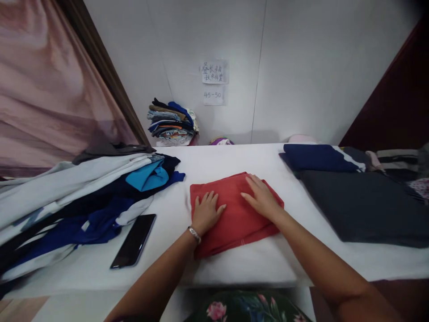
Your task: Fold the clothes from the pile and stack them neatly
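Note:
A red folded garment (pixel 231 223) lies flat on the white-covered table (pixel 231 161) in front of me. My left hand (pixel 207 212) rests on its left part with the fingers spread, a bracelet (pixel 194 235) at the wrist. Across the garment's upper right part my right hand (pixel 263 197) is laid flat, thumb apart from the fingers. Neither hand grips the cloth. The garment's layers show along its right and lower edges; its exact kind cannot be made out.
A phone (pixel 134 241) lies left of the garment, beside a loose heap of clothes (pixel 77 197). Folded dark clothes (pixel 362 201) occupy the right side. A stack of folded clothes (pixel 172 120) stands by the back wall, near paper signs (pixel 215 71). The table's front edge is close to me.

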Demonstrator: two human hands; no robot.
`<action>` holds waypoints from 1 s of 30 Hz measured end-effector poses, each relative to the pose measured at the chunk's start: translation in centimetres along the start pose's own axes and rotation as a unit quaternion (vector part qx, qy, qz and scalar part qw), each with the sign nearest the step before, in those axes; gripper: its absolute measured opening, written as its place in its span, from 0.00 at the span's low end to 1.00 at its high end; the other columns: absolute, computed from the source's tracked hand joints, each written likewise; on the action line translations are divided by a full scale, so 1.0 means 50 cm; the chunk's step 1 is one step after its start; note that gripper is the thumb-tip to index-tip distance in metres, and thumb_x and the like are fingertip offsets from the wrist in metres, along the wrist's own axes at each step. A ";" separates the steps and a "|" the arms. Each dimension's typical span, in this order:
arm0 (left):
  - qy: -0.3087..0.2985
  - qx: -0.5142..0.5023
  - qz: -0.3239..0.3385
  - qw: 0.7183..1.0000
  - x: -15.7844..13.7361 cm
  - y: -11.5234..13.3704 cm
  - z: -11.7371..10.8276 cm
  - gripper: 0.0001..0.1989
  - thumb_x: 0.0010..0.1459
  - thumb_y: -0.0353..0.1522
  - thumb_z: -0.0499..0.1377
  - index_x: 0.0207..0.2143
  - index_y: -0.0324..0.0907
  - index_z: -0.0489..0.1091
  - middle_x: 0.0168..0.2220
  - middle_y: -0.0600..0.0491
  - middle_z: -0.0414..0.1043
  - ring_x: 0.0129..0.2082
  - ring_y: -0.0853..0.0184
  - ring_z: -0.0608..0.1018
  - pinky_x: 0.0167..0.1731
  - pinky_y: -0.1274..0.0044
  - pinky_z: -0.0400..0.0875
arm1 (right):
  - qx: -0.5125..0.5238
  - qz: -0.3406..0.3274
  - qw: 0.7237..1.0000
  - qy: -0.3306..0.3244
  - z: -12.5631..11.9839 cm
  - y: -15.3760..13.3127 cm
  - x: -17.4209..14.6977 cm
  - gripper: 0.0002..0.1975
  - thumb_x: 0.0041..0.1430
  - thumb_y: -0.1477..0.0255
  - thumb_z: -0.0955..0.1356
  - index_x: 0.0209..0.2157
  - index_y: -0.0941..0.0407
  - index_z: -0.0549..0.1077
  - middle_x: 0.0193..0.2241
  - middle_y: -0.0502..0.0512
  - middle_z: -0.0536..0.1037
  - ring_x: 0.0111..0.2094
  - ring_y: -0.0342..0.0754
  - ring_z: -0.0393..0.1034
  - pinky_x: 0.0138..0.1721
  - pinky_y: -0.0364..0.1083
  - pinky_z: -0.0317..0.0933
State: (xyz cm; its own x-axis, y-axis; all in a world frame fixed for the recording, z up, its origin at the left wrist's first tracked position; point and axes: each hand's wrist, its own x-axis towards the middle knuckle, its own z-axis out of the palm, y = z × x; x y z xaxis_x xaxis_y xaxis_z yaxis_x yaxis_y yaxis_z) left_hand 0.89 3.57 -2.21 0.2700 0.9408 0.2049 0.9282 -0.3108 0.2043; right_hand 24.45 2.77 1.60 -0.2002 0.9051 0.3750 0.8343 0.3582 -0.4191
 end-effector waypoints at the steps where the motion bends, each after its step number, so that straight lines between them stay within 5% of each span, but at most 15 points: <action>1: -0.009 0.013 0.007 1.000 -0.004 0.005 0.005 0.28 0.63 0.46 0.49 0.59 0.40 0.62 0.63 0.42 0.58 0.63 0.52 0.59 0.61 0.53 0.46 | -0.004 -0.015 1.000 -0.015 0.008 -0.029 0.024 0.32 0.62 0.58 0.60 0.63 0.58 0.57 0.65 0.62 0.53 0.67 0.56 0.43 0.64 0.57 0.43; 5: -0.014 0.040 0.012 0.999 -0.008 0.006 0.010 0.29 0.64 0.46 0.47 0.60 0.40 0.61 0.63 0.43 0.59 0.63 0.53 0.60 0.61 0.53 0.47 | -0.030 -0.051 0.997 -0.053 0.041 -0.083 0.099 0.33 0.64 0.56 0.58 0.65 0.58 0.53 0.68 0.59 0.46 0.68 0.54 0.33 0.66 0.58 0.34; 10: -0.016 0.044 0.013 0.999 -0.010 0.010 0.004 0.28 0.64 0.46 0.46 0.60 0.40 0.62 0.62 0.44 0.60 0.63 0.55 0.61 0.62 0.55 0.47 | -0.076 0.097 0.972 -0.201 0.095 0.021 0.127 0.35 0.63 0.54 0.56 0.65 0.60 0.54 0.67 0.62 0.47 0.68 0.56 0.35 0.64 0.61 0.31; 13: -0.017 0.044 0.014 0.999 -0.013 0.016 0.005 0.27 0.64 0.46 0.46 0.59 0.40 0.63 0.62 0.44 0.61 0.63 0.55 0.61 0.62 0.54 0.47 | -0.069 0.143 0.960 -0.233 0.121 0.079 0.122 0.35 0.64 0.53 0.54 0.64 0.59 0.55 0.68 0.60 0.46 0.68 0.54 0.35 0.64 0.61 0.32; 19: -0.002 0.003 0.009 1.000 -0.009 0.020 0.009 0.27 0.63 0.45 0.48 0.58 0.40 0.64 0.62 0.44 0.61 0.63 0.54 0.61 0.62 0.53 0.45 | 0.036 0.161 0.969 -0.187 0.134 0.089 0.128 0.34 0.58 0.54 0.63 0.62 0.57 0.61 0.67 0.59 0.50 0.68 0.56 0.37 0.64 0.61 0.28; 23: 0.032 -0.139 -0.038 0.989 -0.005 -0.017 -0.008 0.23 0.64 0.41 0.49 0.56 0.40 0.66 0.62 0.45 0.61 0.62 0.59 0.62 0.62 0.60 0.51 | 0.105 0.179 0.971 -0.118 0.091 0.114 0.115 0.28 0.60 0.55 0.62 0.58 0.54 0.67 0.62 0.56 0.62 0.65 0.52 0.50 0.64 0.54 0.41; 27: 0.120 -0.267 -0.173 0.940 -0.027 -0.091 -0.022 0.21 0.61 0.39 0.53 0.53 0.40 0.68 0.59 0.42 0.65 0.59 0.58 0.67 0.58 0.66 0.61 | 0.136 0.252 0.958 -0.008 0.019 0.178 0.045 0.26 0.60 0.62 0.63 0.57 0.58 0.67 0.59 0.59 0.66 0.61 0.52 0.57 0.61 0.52 0.50; 30: 0.073 -0.382 -0.309 0.868 -0.045 -0.130 -0.019 0.26 0.57 0.41 0.57 0.55 0.38 0.66 0.54 0.40 0.69 0.51 0.57 0.74 0.47 0.69 0.71 | 0.177 0.335 0.925 0.028 -0.014 0.220 -0.025 0.28 0.57 0.64 0.65 0.57 0.62 0.67 0.51 0.65 0.74 0.52 0.55 0.69 0.52 0.53 0.62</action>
State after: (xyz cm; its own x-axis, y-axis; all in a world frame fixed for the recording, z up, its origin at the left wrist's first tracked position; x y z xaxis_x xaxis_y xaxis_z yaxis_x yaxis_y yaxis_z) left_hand -5.98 3.32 -3.07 -0.3060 0.9500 -0.0626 0.4282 0.1960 0.8822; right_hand 34.26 5.44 -2.90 0.3359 0.9415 -0.0287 0.5389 -0.2171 -0.8139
